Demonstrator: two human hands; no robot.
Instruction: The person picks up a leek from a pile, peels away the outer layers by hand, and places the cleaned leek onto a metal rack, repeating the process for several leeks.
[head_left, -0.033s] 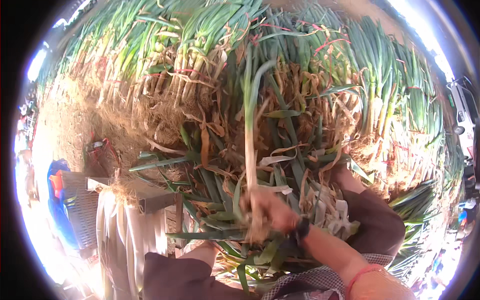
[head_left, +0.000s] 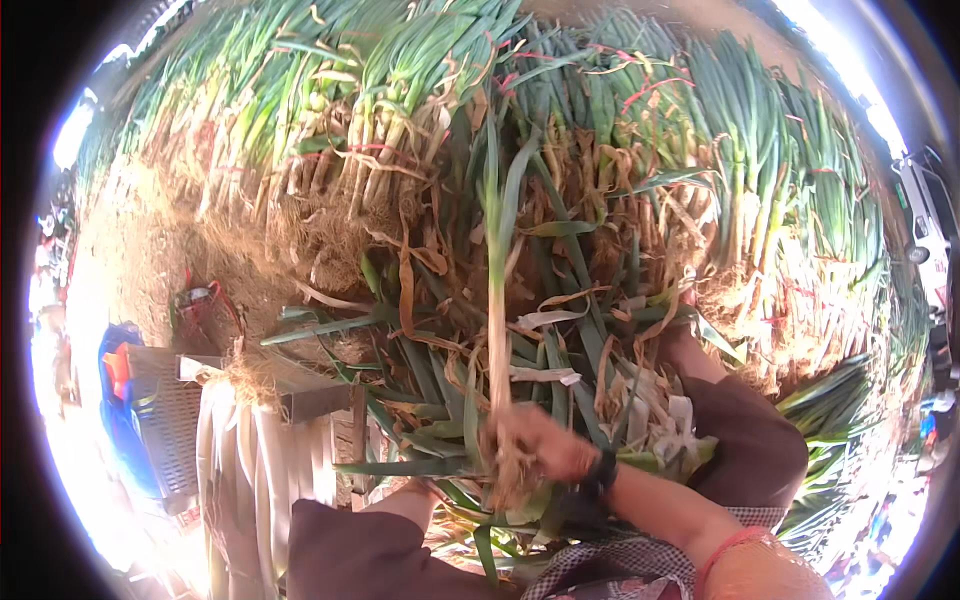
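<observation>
In front of me my right hand (head_left: 540, 442) is closed around the lower part of a long green onion (head_left: 497, 320). The onion stands nearly upright, its pale stalk rising from my fist and its green leaves (head_left: 500, 190) pointing away from me. Brown roots and dry bits (head_left: 512, 480) hang just below the fist, blurred by motion. A dark wristband (head_left: 600, 470) sits on that wrist. Loose green leaves and dry peelings (head_left: 440, 385) lie under and around the hand, between my legs. My left hand does not show.
Bundles of green onions tied with red strips (head_left: 380, 150) line the far side, with more bundles (head_left: 770, 200) at the right. Peeled white onions (head_left: 245, 450) rest on a wooden stand (head_left: 310, 385) at the left, beside a grey basket (head_left: 165, 420) and blue plastic (head_left: 120, 420).
My right hand has moved slightly toward me, carrying the green onion down with it. The onion's leaf, bent over at the tip before, now looks straighter.
</observation>
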